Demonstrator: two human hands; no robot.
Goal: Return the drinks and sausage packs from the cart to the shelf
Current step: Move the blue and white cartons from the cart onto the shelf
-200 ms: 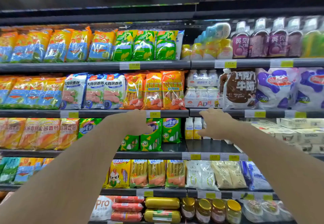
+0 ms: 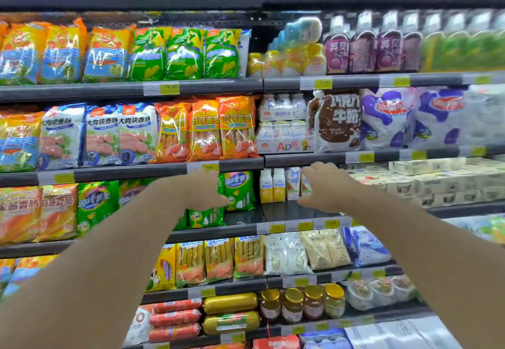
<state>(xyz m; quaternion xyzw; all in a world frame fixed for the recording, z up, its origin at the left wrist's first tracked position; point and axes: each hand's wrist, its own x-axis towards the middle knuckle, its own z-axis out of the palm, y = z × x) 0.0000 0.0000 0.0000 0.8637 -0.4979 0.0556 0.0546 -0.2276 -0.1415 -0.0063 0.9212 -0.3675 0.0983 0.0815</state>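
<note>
My left hand (image 2: 203, 189) reaches into the third shelf and lies on the top of a green sausage pack (image 2: 205, 218), which stands in front of another green pack (image 2: 239, 190). The fingers hide the pack's upper edge. My right hand (image 2: 326, 187) is further right on the same shelf, with thumb below and fingers above curled around a small white-and-blue drink bottle (image 2: 306, 184). Two yellow-and-white drink bottles (image 2: 272, 186) stand just left of it. The cart is out of view.
The shelf board (image 2: 289, 209) in front of the bottles is bare. Orange sausage packs (image 2: 205, 130) fill the shelf above, white cartons (image 2: 437, 182) sit to the right, and sausage packs and jars (image 2: 300, 303) sit below. Price rails edge every shelf.
Both hands stay at the same shelf, slightly deeper in. The view has shifted a little and blurred at the right.
</note>
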